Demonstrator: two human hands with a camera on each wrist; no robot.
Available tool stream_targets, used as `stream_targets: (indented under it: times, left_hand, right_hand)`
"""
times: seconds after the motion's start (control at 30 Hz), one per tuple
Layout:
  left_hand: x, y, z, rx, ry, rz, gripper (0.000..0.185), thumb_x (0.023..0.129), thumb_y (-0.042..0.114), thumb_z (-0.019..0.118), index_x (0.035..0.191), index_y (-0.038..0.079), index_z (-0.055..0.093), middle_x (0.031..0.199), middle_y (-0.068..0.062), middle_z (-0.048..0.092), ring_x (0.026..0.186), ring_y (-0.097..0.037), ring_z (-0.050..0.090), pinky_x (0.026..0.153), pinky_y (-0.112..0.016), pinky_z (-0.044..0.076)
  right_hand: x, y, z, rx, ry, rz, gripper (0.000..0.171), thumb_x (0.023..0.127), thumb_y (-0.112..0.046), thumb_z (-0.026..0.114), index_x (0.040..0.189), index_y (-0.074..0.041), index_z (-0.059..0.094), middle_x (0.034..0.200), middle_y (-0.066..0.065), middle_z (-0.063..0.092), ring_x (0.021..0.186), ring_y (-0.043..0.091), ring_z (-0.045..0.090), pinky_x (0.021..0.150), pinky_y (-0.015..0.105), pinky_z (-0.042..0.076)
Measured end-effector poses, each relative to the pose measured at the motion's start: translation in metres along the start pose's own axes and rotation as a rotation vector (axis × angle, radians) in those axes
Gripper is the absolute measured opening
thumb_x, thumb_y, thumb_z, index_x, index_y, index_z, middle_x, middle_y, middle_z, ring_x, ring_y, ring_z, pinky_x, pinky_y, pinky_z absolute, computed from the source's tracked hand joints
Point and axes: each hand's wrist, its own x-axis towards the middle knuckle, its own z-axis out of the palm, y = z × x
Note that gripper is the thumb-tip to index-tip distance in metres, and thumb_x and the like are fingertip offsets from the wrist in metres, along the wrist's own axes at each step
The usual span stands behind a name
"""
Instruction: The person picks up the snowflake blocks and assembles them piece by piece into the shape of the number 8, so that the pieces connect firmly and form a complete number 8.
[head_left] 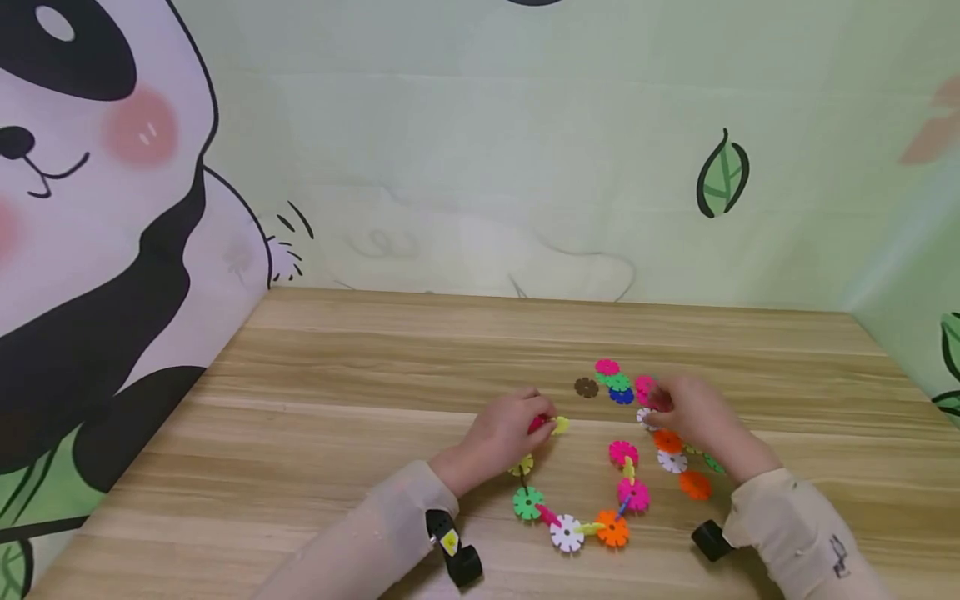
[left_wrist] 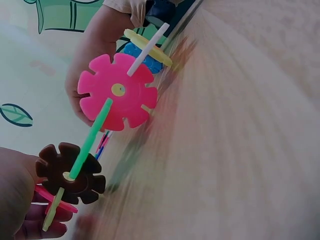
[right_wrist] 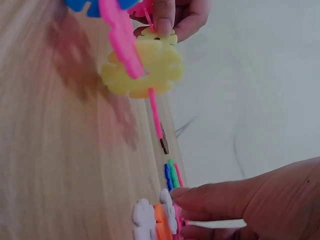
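A chain of plastic snowflake discs [head_left: 567,533] lies curved on the wooden table [head_left: 360,375], running from a yellow disc [head_left: 522,465] round to a pink disc [head_left: 623,452]. My left hand [head_left: 543,423] pinches a red and a yellow disc at the chain's upper left end; the right wrist view shows its fingers [right_wrist: 165,17] on the yellow disc [right_wrist: 145,67]. My right hand [head_left: 654,402] grips a disc among the loose pile, its fingers [right_wrist: 200,197] curled over stacked white, orange and pink discs [right_wrist: 155,222]. Close to the left wrist camera are a pink disc [left_wrist: 117,91] and a brown disc [left_wrist: 70,172].
Loose discs lie near my right hand: brown [head_left: 586,387], pink [head_left: 607,367], green [head_left: 618,382], blue [head_left: 622,395], orange [head_left: 695,485], white [head_left: 672,461]. Walls with a panda picture [head_left: 90,208] and a leaf [head_left: 722,175] enclose the table on three sides.
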Motion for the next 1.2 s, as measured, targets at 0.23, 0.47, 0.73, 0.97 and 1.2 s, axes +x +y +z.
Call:
stream_targets:
  times: [0.23,0.47,0.73,0.97,1.2]
  left_hand:
    - [0.002,0.000,0.001,-0.006,-0.007,-0.006,0.015,0.092,0.023,0.064,0.102,0.014,0.071,0.093,0.001,0.065,0.073,-0.008,0.055,0.063,-0.016,0.045]
    - [0.003,-0.002,0.003,-0.008,0.006,-0.007,0.014,0.092,0.023,0.065,0.100,0.014,0.071,0.092,0.001,0.066,0.074,-0.010,0.057,0.065,-0.018,0.046]
    - [0.003,-0.001,0.004,-0.012,0.015,-0.013,0.012,0.091,0.021,0.065,0.098,0.013,0.070,0.091,0.001,0.065,0.073,-0.009,0.056,0.063,-0.017,0.045]
    - [0.003,-0.002,0.004,-0.019,0.035,0.003,0.010,0.090,0.019,0.065,0.096,0.012,0.070,0.090,0.000,0.065,0.074,-0.009,0.056,0.064,-0.018,0.046]
    - [0.003,-0.003,0.005,-0.041,0.038,0.021,0.011,0.090,0.018,0.065,0.097,0.011,0.069,0.091,-0.001,0.066,0.078,-0.011,0.059,0.068,-0.020,0.049]
  right_hand:
    - [0.000,0.006,0.002,-0.020,-0.052,0.027,0.022,0.082,-0.014,0.075,0.090,0.000,0.060,0.078,0.007,0.054,0.070,0.020,0.047,0.061,0.029,0.041]
    - [0.001,0.010,0.003,0.038,-0.067,0.031,0.029,0.082,-0.014,0.074,0.095,0.000,0.053,0.081,0.010,0.054,0.071,0.020,0.047,0.062,0.030,0.042]
    - [0.002,0.010,0.003,0.161,-0.011,-0.016,0.017,0.090,-0.006,0.061,0.104,0.003,0.056,0.082,0.012,0.060,0.067,0.018,0.053,0.060,0.029,0.048]
    - [0.003,-0.004,0.007,0.443,-0.002,-0.058,0.020,0.094,-0.003,0.057,0.109,0.009,0.056,0.085,0.013,0.062,0.066,0.014,0.061,0.060,0.025,0.056]
    - [0.005,-0.025,0.022,0.682,-0.073,-0.109,0.024,0.094,-0.002,0.057,0.112,0.014,0.054,0.085,0.014,0.063,0.066,0.011,0.064,0.063,0.027,0.058]
